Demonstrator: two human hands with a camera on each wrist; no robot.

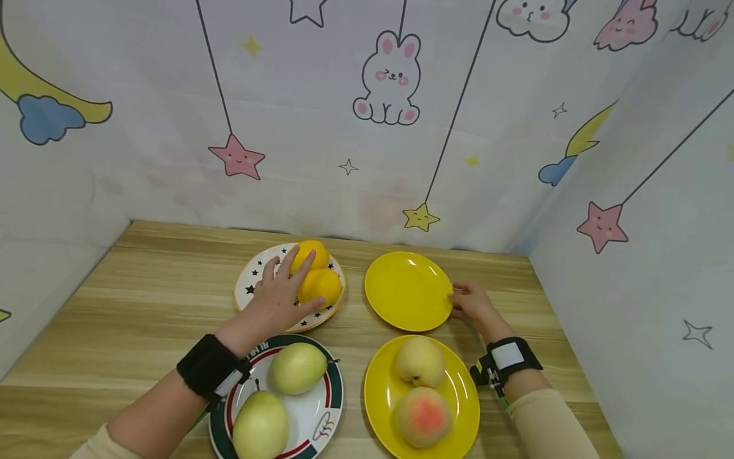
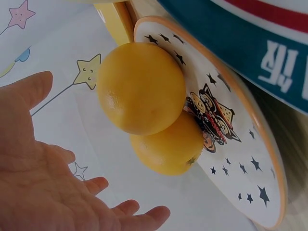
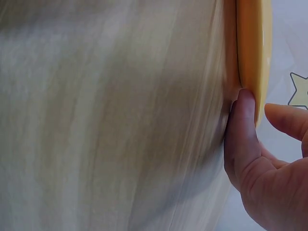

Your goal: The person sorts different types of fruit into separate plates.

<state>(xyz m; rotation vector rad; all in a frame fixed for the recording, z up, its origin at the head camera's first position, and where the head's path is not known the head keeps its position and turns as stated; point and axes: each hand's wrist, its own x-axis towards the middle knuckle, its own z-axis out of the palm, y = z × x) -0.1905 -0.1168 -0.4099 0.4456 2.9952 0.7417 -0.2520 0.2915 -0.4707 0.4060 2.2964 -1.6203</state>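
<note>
My left hand reaches over two oranges with its fingers spread. In the left wrist view the palm faces the oranges, with space between them and the fingers. Both lie on a white plate with black stars, a cartoon print and an orange rim. At the back right, my right hand holds the right edge of a bare yellow plate. One digit lies against the underside of its rim in the right wrist view, another close over the top.
In front on the left, a green-rimmed white plate carries two pears, below my left forearm. A second yellow plate with two peaches stands beside it. Printed cloth walls border the wooden table.
</note>
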